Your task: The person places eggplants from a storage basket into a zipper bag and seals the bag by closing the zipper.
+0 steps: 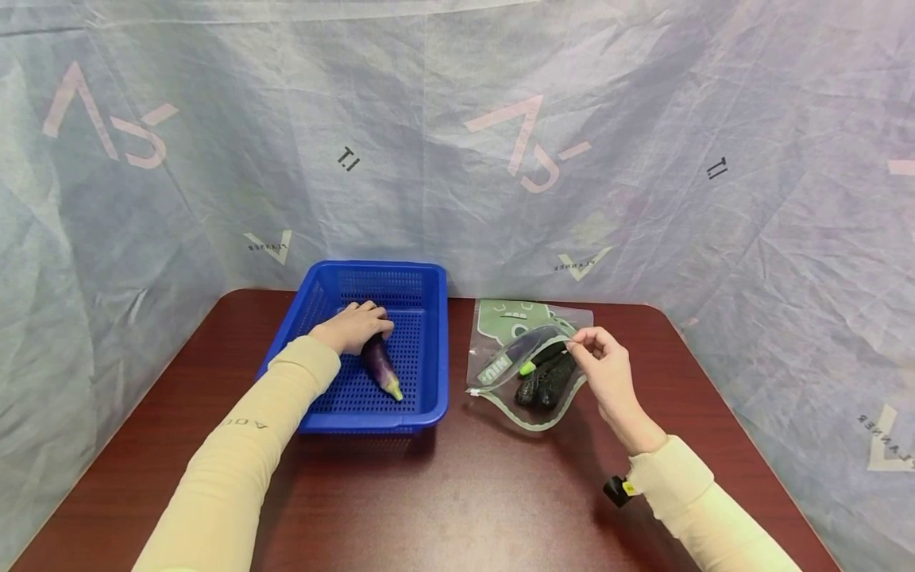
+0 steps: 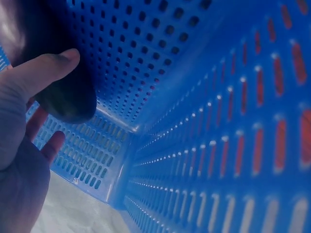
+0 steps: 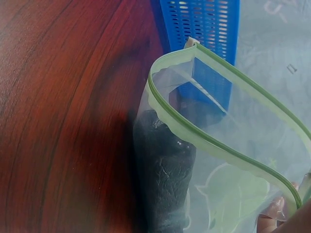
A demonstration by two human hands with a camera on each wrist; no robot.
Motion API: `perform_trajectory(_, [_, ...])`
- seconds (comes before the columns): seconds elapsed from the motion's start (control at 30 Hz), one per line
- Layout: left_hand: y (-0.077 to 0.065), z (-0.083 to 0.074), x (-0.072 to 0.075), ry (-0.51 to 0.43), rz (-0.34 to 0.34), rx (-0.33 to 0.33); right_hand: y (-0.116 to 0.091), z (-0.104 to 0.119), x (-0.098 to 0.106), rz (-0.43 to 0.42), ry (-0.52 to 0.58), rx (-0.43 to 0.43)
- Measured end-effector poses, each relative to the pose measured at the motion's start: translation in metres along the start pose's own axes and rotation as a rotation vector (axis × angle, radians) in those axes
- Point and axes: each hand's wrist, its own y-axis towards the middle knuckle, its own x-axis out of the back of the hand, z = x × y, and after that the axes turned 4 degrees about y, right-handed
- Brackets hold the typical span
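My left hand (image 1: 357,326) is inside the blue basket (image 1: 431,342), gripping a purple eggplant (image 1: 381,367) by its dark end; the pale green stem end points toward the front. In the left wrist view the thumb lies over the eggplant (image 2: 73,97). My right hand (image 1: 606,365) pinches the rim of a clear zip bag (image 1: 529,421) with a green edge. The bag's mouth gapes open. Inside it lie dark, wrinkled vegetables (image 1: 549,383) and one with a bright green tip (image 1: 527,368). The right wrist view shows the bag's green zip edge (image 3: 214,141) spread in a loop.
The basket and bag stand side by side on a reddish-brown table (image 1: 457,500), the basket at left. A grey-white printed sheet (image 1: 457,159) hangs behind and at the sides. A small black object (image 1: 617,491) sits by the right cuff.
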Motion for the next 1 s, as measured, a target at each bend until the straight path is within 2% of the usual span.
perform_trajectory(0.3, [-0.002,0.001,0.001,0.004,0.018,-0.014,0.0,0.0,0.001,0.004,-0.001,-0.01])
perform_trajectory(0.73, [-0.008,0.006,0.004,-0.043,0.088,0.056,0.0,0.0,0.001,0.006,-0.008,-0.021])
perform_trajectory(1.0, [-0.012,0.014,0.006,-0.065,0.073,0.082,0.001,0.001,0.0,0.001,0.004,-0.022])
